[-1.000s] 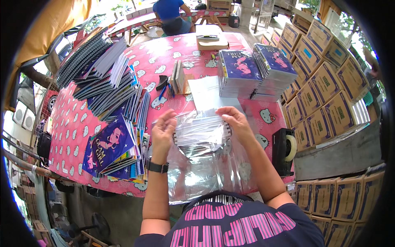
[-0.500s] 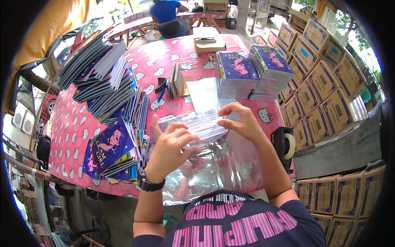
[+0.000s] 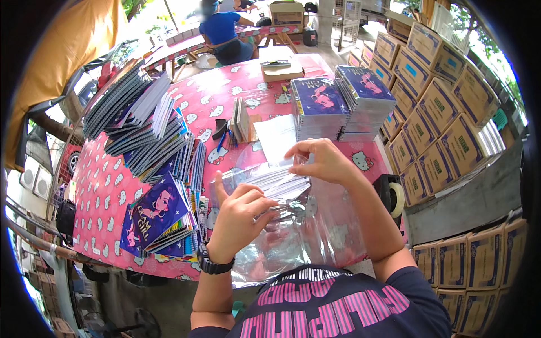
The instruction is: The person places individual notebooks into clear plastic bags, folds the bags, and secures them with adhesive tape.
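Observation:
A bundle of thin white-edged sheets [image 3: 284,183] lies in front of me, partly covered by a clear plastic bag [image 3: 270,239] that spreads glossy and crinkled toward my body. My left hand [image 3: 241,211], with a black watch at the wrist, bends its fingers over the bundle's left end and pinches the plastic there; one finger sticks up. At the far right corner, my right hand [image 3: 318,160] has thumb and forefinger closed on the film's edge. Glare on the plastic hides exactly what lies between the fingertips.
Spiral notebooks [image 3: 152,217] pile up on the left; two tall notebook stacks [image 3: 321,107] stand far right. A white sheet [image 3: 276,137], pens [image 3: 221,141] and a tape dispenser [image 3: 390,200] share the pink table [image 3: 98,208]. Cartons [image 3: 420,121] rise at right. A person in blue [image 3: 220,28] sits beyond.
My left fingers have slid slightly down and nearer the bundle's front edge. My right fingers have shifted a little along the film. The view has also moved slightly.

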`<action>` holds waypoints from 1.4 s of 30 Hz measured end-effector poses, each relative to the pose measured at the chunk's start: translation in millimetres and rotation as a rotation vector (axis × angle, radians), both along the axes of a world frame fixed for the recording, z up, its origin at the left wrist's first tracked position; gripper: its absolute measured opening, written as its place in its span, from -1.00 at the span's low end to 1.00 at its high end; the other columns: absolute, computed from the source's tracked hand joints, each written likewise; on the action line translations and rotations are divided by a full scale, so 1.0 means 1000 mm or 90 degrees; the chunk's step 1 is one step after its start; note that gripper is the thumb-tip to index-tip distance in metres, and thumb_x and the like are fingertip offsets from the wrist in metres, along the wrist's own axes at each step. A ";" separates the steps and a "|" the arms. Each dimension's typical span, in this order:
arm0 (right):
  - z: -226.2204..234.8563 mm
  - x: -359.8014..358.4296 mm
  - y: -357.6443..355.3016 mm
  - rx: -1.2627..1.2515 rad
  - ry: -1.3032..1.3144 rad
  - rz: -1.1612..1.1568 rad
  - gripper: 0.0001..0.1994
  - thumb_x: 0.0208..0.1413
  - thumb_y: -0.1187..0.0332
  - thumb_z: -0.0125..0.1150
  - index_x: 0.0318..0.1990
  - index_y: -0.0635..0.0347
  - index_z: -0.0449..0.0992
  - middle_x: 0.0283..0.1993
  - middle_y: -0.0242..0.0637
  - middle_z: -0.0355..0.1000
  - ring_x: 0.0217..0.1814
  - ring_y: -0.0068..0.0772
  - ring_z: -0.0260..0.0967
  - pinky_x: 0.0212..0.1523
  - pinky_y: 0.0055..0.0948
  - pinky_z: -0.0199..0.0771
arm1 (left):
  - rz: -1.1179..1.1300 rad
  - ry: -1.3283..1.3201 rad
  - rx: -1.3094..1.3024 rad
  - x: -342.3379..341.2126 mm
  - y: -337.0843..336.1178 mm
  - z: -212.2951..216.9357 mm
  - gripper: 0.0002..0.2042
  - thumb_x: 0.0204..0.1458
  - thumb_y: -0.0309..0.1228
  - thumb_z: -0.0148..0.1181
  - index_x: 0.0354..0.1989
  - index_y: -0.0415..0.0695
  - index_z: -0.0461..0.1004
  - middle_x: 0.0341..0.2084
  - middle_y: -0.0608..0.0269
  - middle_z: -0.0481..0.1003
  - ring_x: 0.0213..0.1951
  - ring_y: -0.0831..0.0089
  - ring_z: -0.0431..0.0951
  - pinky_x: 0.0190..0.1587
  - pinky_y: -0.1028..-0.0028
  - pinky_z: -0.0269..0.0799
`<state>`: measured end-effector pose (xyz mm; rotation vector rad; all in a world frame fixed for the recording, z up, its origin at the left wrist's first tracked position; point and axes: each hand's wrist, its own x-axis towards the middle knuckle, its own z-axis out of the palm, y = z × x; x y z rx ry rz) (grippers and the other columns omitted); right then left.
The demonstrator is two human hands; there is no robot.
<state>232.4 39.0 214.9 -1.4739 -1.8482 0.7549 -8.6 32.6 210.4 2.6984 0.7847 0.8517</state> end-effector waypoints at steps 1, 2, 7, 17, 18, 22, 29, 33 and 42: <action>-0.006 0.000 0.003 0.129 0.099 -0.098 -0.77 -0.11 0.42 0.30 -0.23 0.19 0.53 -0.40 -0.35 0.43 -0.34 -0.59 0.30 -0.22 -0.52 0.32 | -0.020 0.010 0.004 0.003 0.000 -0.001 -0.88 -0.23 -0.30 0.37 -0.50 0.03 0.58 -0.56 0.47 0.48 -0.24 0.50 0.47 0.28 -0.08 -0.41; -0.013 0.001 0.006 0.260 0.197 -0.196 -0.81 -0.07 0.41 0.27 -0.24 0.18 0.54 -0.40 -0.28 0.44 -0.35 -0.55 0.31 -0.22 -0.49 0.34 | -0.027 -0.005 0.003 0.005 0.000 -0.001 -0.91 -0.21 -0.31 0.34 -0.51 0.04 0.57 -0.56 0.47 0.47 -0.23 0.51 0.47 0.26 -0.12 -0.42; -0.039 0.044 -0.008 0.224 0.465 -0.092 -0.86 0.01 0.36 0.18 -0.35 0.23 0.56 -0.39 -0.27 0.45 -0.29 -0.49 0.34 -0.15 -0.45 0.33 | -0.017 -0.039 -0.008 0.001 -0.003 0.002 -0.96 -0.15 -0.34 0.28 -0.55 0.05 0.55 -0.56 0.48 0.44 -0.22 0.51 0.46 0.24 -0.19 -0.43; -0.059 0.014 -0.027 0.211 0.061 0.122 -0.62 -0.14 0.14 0.33 -0.18 0.16 0.55 -0.11 -0.24 0.48 -0.01 -0.26 0.33 0.11 -0.27 0.15 | 0.104 -0.277 0.026 -0.015 0.001 0.008 -0.77 -0.23 -0.21 0.36 -0.42 -0.01 0.55 -0.30 0.41 0.50 -0.08 0.36 0.43 0.29 0.11 -0.16; -0.060 0.012 -0.032 0.200 0.073 0.142 -0.63 -0.14 0.16 0.32 -0.19 0.18 0.55 -0.12 -0.23 0.48 -0.02 -0.26 0.33 0.11 -0.27 0.14 | 0.055 -0.197 0.029 -0.011 0.001 0.006 -0.78 -0.22 -0.22 0.35 -0.43 -0.01 0.55 -0.32 0.42 0.51 -0.08 0.37 0.44 0.29 0.12 -0.16; -0.047 0.010 -0.038 0.264 0.296 0.086 -0.67 -0.11 0.27 0.26 -0.19 0.28 0.51 -0.10 -0.18 0.46 0.01 -0.31 0.32 0.10 -0.31 0.13 | -0.064 -0.130 -0.013 -0.010 0.009 0.003 -0.88 -0.17 -0.30 0.32 -0.50 -0.03 0.54 -0.47 0.41 0.54 -0.14 0.41 0.49 0.29 0.08 -0.15; -0.076 0.017 -0.041 0.182 0.245 0.009 -0.64 -0.04 0.31 0.18 -0.10 0.33 0.45 -0.05 -0.17 0.41 0.09 -0.35 0.25 0.17 -0.35 0.12 | -0.090 -0.142 0.042 0.024 0.081 0.056 -0.45 -0.22 -0.52 0.18 0.09 -0.16 0.31 0.07 0.12 0.35 0.12 0.16 0.31 0.29 0.25 -0.04; -0.082 0.016 -0.039 0.216 0.490 -0.031 -0.69 0.02 0.35 0.12 -0.10 0.35 0.45 -0.04 -0.16 0.39 0.09 -0.37 0.26 0.17 -0.39 0.14 | -0.219 0.037 0.068 0.081 0.112 0.052 -0.38 -0.30 -0.52 0.17 0.11 -0.03 0.32 0.09 0.15 0.33 0.19 0.17 0.23 0.32 0.22 -0.12; -0.091 0.033 -0.044 0.197 0.393 -0.025 -0.66 -0.02 0.27 0.17 -0.14 0.31 0.49 -0.07 -0.17 0.44 0.07 -0.31 0.27 0.14 -0.31 0.17 | -0.067 0.357 0.009 0.081 0.134 0.071 -0.78 -0.25 -0.24 0.27 -0.56 -0.16 0.54 -0.62 0.12 0.50 -0.46 0.16 0.53 -0.36 0.28 0.40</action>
